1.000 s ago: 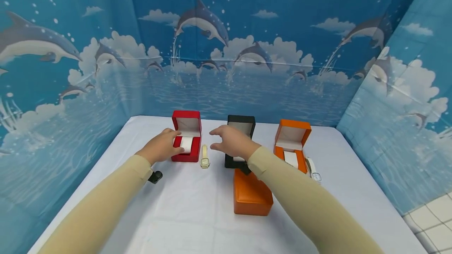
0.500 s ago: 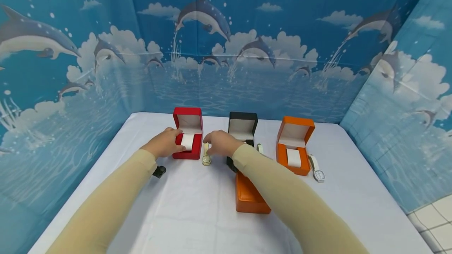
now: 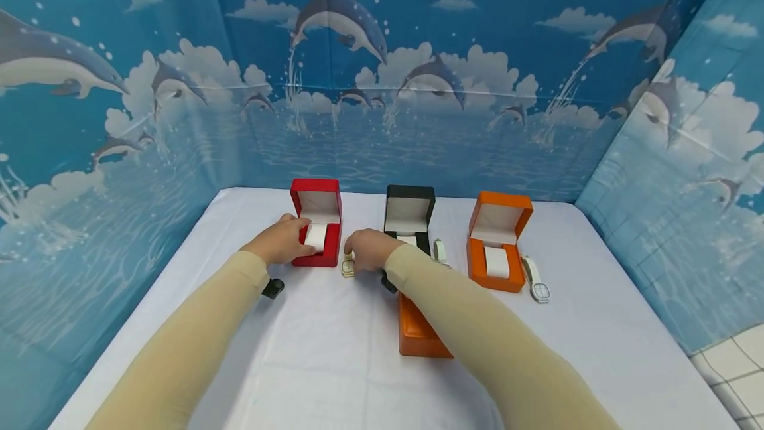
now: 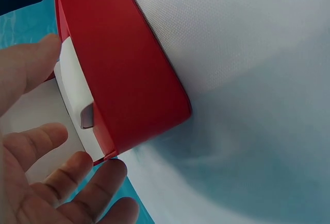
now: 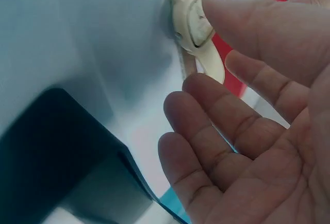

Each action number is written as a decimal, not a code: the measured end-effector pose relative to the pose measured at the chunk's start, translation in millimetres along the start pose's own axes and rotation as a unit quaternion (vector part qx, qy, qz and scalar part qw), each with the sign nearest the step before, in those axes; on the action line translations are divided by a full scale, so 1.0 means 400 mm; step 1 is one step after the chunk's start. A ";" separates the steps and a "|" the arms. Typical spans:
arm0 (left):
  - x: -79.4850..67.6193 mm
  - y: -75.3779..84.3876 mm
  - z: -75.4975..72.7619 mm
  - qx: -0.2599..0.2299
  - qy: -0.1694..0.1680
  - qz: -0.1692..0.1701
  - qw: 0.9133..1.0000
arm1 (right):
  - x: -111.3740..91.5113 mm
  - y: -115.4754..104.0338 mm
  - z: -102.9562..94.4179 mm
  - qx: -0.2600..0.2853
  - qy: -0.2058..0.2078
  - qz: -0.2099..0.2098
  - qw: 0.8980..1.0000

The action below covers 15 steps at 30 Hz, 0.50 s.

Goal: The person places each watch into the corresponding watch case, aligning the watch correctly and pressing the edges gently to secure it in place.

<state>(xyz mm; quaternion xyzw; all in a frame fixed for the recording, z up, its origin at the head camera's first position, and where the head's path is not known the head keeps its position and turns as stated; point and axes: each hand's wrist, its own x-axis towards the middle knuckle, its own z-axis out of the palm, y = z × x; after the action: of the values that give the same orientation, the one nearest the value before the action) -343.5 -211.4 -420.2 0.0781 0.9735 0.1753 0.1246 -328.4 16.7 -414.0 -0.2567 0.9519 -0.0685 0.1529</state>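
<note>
In the head view my left hand is at the left side of the red watch box, whose lid stands up. In the left wrist view my thumb tip meets the white cushion inside it; the other fingers spread by the box's side. My right hand is over the cream-gold watch lying right of that box. The right wrist view has the thumb tip overlapping the watch face and the fingers loosely bent beside its strap, with a gap between thumb and fingers.
A black box with raised lid stands behind my right forearm, a pale watch beside it. Farther right are an open orange box and a white watch. A closed brown-orange box sits partly under my right sleeve.
My right hand has moved left and down from above the black box to the cream-gold watch. The left hand stays at the red box.
</note>
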 end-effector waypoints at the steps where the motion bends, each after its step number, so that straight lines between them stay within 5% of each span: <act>1: 0.001 0.000 0.002 0.000 0.000 0.000 1.000 | 0.004 0.001 0.005 -0.003 -0.002 0.001 1.000; 15: 0.011 -0.006 0.016 -0.007 -0.002 0.002 1.000 | 0.025 0.011 0.035 0.007 -0.002 0.010 1.000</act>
<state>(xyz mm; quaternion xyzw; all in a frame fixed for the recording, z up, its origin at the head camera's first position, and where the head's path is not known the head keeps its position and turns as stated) -346.4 -210.7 -427.9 0.0792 0.9718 0.1822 0.1269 -334.2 14.5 -430.7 -0.2464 0.9535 -0.0731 0.1572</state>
